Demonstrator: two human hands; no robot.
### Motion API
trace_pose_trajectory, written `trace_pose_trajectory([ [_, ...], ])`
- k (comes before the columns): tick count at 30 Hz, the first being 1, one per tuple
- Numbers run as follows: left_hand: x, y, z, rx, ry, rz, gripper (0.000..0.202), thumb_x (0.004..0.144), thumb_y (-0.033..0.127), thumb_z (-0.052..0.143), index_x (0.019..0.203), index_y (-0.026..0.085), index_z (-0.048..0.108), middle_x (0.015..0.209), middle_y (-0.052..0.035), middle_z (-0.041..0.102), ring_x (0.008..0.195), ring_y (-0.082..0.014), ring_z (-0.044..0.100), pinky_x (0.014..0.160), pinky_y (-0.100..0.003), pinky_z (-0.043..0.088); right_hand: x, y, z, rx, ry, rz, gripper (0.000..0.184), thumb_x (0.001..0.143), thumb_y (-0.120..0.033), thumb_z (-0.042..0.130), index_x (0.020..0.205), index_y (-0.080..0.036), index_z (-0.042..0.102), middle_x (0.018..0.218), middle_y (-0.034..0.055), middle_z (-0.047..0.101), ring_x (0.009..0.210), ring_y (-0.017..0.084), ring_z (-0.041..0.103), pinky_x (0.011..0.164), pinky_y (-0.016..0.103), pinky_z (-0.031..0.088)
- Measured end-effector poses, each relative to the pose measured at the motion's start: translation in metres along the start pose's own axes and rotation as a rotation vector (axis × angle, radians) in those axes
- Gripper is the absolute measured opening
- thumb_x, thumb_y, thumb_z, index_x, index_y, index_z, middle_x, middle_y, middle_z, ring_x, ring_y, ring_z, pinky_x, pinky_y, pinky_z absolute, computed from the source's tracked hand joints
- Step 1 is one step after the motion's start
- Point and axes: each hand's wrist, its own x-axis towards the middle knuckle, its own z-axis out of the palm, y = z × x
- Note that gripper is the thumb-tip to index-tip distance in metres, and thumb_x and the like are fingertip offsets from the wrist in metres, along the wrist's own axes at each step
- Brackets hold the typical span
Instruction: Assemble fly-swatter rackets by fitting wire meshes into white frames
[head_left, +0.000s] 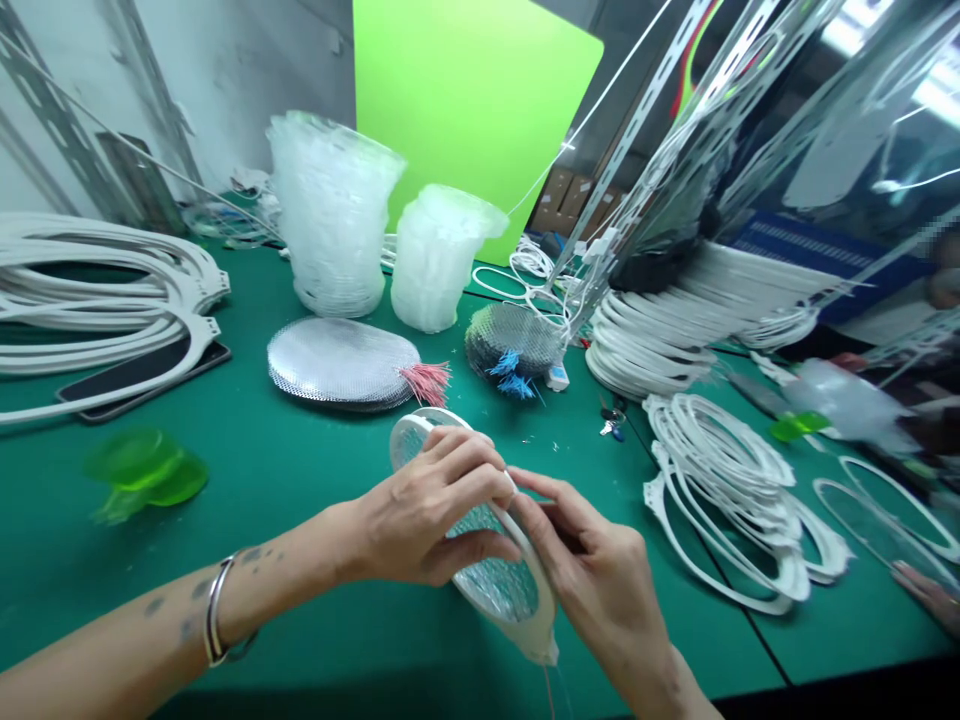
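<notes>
A white oval racket frame [525, 610] with silver metal mesh [499, 585] inside it is held above the green table [300, 480]. My left hand [427, 515] wraps round its upper part, fingers over the rim and thumb under the mesh. My right hand [592, 575] pinches the frame's right edge with its fingertips. Thin wires hang from the frame's lower tip.
A stack of mesh discs with pink wires [341, 362] and a darker stack with blue wires [514, 345] lie ahead. Clear plastic stacks [334, 215] stand behind. White frames pile at left [97, 300] and right [727, 480]. A green piece [146, 470] lies left. Another person's fingers [930, 595] are at right.
</notes>
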Motion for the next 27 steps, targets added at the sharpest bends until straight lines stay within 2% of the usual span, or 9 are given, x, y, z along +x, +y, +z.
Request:
trace_pose_trajectory([
  [3,0.004,0.005,0.002,0.092,-0.039,-0.052,0.024,0.093,0.039,0.055,0.100,0.017,0.053,0.093,-0.0074,0.057,0.092,-0.0225,0.050,0.084,-0.038,0.038,0.002,0.003,-0.004,0.071,-0.035,0.020,0.040,0.091,-0.043,0.056,0.129,-0.031,0.058,0.077,-0.0033,0.072,0.062,0.011,0.061,0.057,0.019,0.049],
  [8,0.008,0.006,0.002,0.061,-0.076,-0.052,0.020,0.096,0.037,0.052,0.097,0.018,0.055,0.095,-0.0063,0.056,0.095,-0.0206,0.050,0.087,-0.036,0.037,0.015,0.012,-0.024,0.473,-0.392,0.152,0.044,0.087,-0.040,0.063,0.129,-0.027,0.059,0.100,0.0020,0.074,0.089,0.018,0.068,0.074,0.027,0.054],
  [10,0.010,0.005,0.001,0.049,-0.094,-0.036,0.017,0.096,0.035,0.051,0.096,0.018,0.056,0.096,-0.0066,0.056,0.096,-0.0210,0.050,0.088,-0.036,0.037,0.019,0.014,-0.033,0.538,-0.494,0.186,0.046,0.087,-0.038,0.064,0.131,-0.026,0.057,0.101,0.0031,0.074,0.089,0.018,0.068,0.074,0.028,0.055],
  [12,0.011,0.004,-0.001,0.033,-0.115,-0.038,0.015,0.096,0.033,0.052,0.095,0.018,0.056,0.098,-0.0069,0.055,0.097,-0.0212,0.049,0.088,-0.036,0.037,0.020,0.014,-0.037,0.549,-0.537,0.192,0.046,0.088,-0.037,0.063,0.132,-0.025,0.055,0.101,0.0037,0.074,0.087,0.018,0.068,0.072,0.029,0.055],
  [15,0.013,0.006,-0.002,0.028,-0.135,-0.038,0.015,0.095,0.033,0.053,0.094,0.018,0.055,0.097,-0.0070,0.055,0.096,-0.0215,0.048,0.088,-0.036,0.037,0.017,0.013,-0.038,0.511,-0.505,0.180,0.051,0.088,-0.037,0.063,0.136,-0.025,0.051,0.102,0.0040,0.073,0.089,0.019,0.068,0.074,0.030,0.055],
  [18,0.013,0.010,0.000,0.048,-0.143,-0.022,0.025,0.094,0.042,0.052,0.092,0.017,0.055,0.089,-0.0067,0.054,0.090,-0.0223,0.049,0.083,-0.037,0.036,0.011,0.010,-0.034,0.448,-0.443,0.182,0.055,0.087,-0.037,0.064,0.138,-0.027,0.049,0.102,0.0039,0.074,0.093,0.021,0.069,0.074,0.030,0.056],
  [21,0.011,0.010,0.006,0.083,-0.064,-0.015,0.035,0.093,0.052,0.048,0.084,0.018,0.053,0.081,-0.0051,0.050,0.083,-0.0222,0.047,0.078,-0.038,0.034,0.007,0.004,-0.031,0.356,-0.399,0.148,0.047,0.087,-0.038,0.063,0.132,-0.027,0.056,0.099,0.0025,0.074,0.092,0.022,0.070,0.072,0.029,0.057],
  [24,0.008,0.007,0.012,0.102,0.022,-0.009,0.036,0.093,0.052,0.048,0.081,0.018,0.050,0.081,-0.0050,0.051,0.083,-0.0223,0.046,0.080,-0.040,0.033,0.005,0.001,-0.028,0.244,-0.347,0.079,0.044,0.088,-0.038,0.061,0.130,-0.029,0.059,0.095,-0.0002,0.075,0.089,0.021,0.070,0.068,0.027,0.057],
  [27,0.006,0.005,0.013,0.083,0.056,0.008,0.035,0.092,0.052,0.050,0.080,0.019,0.049,0.080,-0.0043,0.053,0.082,-0.0213,0.046,0.081,-0.040,0.033,0.005,0.003,-0.027,0.113,-0.289,0.011,0.044,0.089,-0.037,0.058,0.132,-0.030,0.057,0.092,-0.0018,0.075,0.080,0.018,0.070,0.062,0.024,0.056],
])
